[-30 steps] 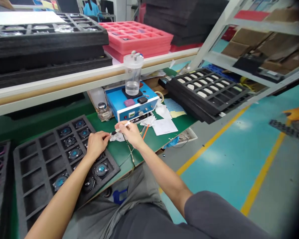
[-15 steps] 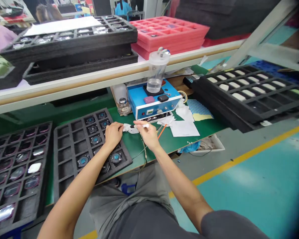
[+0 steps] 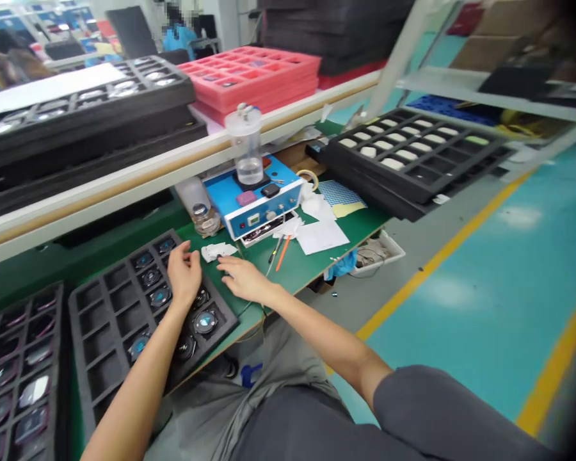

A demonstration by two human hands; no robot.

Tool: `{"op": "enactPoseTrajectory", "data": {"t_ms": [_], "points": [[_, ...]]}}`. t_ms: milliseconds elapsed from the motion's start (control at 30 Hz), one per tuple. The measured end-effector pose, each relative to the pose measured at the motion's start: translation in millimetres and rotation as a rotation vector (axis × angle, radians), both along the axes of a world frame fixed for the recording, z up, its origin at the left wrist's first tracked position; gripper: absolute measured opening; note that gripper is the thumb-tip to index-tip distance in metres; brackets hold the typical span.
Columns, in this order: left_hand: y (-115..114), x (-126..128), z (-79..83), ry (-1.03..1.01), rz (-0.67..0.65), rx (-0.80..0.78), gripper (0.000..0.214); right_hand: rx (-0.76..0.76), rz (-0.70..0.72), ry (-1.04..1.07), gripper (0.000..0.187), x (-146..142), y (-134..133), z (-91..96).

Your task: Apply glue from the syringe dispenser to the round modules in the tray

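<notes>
Left hand (image 3: 185, 275) above the right part of a black foam compartment tray (image 3: 129, 314), fingers loosely curled; cannot tell whether they grip anything. Right hand (image 3: 246, 280) over the green worktop (image 3: 300, 272), fingers parted and slightly bent, tips just beside a crumpled white tissue (image 3: 215, 251). Tissue lies on the worktop, between the hands. Round black discs with blue-marked centres (image 3: 205, 322) sit in several tray compartments. Slim orange stick (image 3: 283, 253) farther right.
</notes>
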State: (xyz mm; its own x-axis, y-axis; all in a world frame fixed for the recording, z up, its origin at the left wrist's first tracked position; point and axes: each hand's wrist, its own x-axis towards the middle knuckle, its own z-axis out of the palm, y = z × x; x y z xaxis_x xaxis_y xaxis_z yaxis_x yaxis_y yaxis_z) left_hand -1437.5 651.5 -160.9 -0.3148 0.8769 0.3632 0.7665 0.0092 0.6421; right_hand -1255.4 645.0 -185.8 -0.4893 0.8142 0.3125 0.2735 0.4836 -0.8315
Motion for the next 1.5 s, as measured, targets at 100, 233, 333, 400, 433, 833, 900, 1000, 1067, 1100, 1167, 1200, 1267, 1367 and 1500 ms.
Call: {"op": "enactPoseTrajectory", "data": {"t_ms": [100, 233, 333, 400, 433, 833, 900, 1000, 1067, 1100, 1167, 1200, 1267, 1367, 1500], "points": [[-10.4, -3.7, 27.8, -0.044, 0.003, 0.020, 0.045, 0.068, 0.011, -0.051, 0.042, 12.9, -8.8, 22.1], [-68.6, -4.7, 56.4, 0.176, -0.067, 0.020, 0.034, 0.203, -0.203, -0.086, 0.036, 77.3, -9.9, 36.5], [-127.2, -1.6, 51.4, 0.442, -0.111, 0.043, 0.036, 0.138, -0.482, -0.231, 0.038, 149.9, 3.0, 19.1], [-156.5, 0.1, 38.4, 0.598, -0.011, 0.053, 0.050, 0.034, -0.565, -0.419, 0.049, 193.6, 6.7, -1.1], [-166.1, 0.7, 31.3, 0.648, 0.058, 0.028, 0.059, 0.010, -0.530, -0.521, 0.049, 211.2, 4.8, -11.4], [-166.9, 11.5, 10.0, 0.481, 0.317, -0.158, 0.088, 0.325, -0.376, -0.454, 0.040, 281.1, -9.0, -58.3], [-166.5, 11.6, 8.4, 0.475, 0.299, -0.121, 0.081, 0.303, -0.392, -0.431, 0.041, 285.9, 8.4, -52.7], [-165.2, 11.2, 5.8, 0.462, 0.261, -0.062, 0.068, 0.221, -0.453, -0.450, 0.047, 292.0, 30.1, -45.9], [-164.6, 11.7, 5.3, 0.448, 0.237, -0.061, 0.060, 0.197, -0.511, -0.386, 0.048, 295.4, 34.5, -47.6], [-164.6, 12.3, 5.7, 0.443, 0.230, -0.069, 0.057, 0.200, -0.562, -0.308, 0.047, 297.0, 32.6, -51.4], [-165.1, 14.0, 7.1, 0.435, 0.222, -0.091, 0.054, 0.173, -0.775, -0.045, 0.040, 300.0, 21.5, -65.6], [-165.6, 14.9, 8.0, 0.430, 0.224, -0.095, 0.053, 0.133, -0.917, 0.099, 0.037, 301.3, 13.1, -76.2], [-166.6, 16.3, 9.5, 0.416, 0.229, -0.084, 0.050, -0.003, -1.218, 0.331, 0.041, 302.2, -7.0, -102.5], [-167.6, 16.6, 9.9, 0.410, 0.217, -0.075, 0.046, -0.163, -1.363, 0.427, 0.053, 296.0, -40.0, -144.0], [-168.6, 13.3, 7.2, 0.452, 0.210, -0.068, 0.055, -0.285, -1.272, 0.503, 0.050, 273.6, -73.3, -168.2]]}}
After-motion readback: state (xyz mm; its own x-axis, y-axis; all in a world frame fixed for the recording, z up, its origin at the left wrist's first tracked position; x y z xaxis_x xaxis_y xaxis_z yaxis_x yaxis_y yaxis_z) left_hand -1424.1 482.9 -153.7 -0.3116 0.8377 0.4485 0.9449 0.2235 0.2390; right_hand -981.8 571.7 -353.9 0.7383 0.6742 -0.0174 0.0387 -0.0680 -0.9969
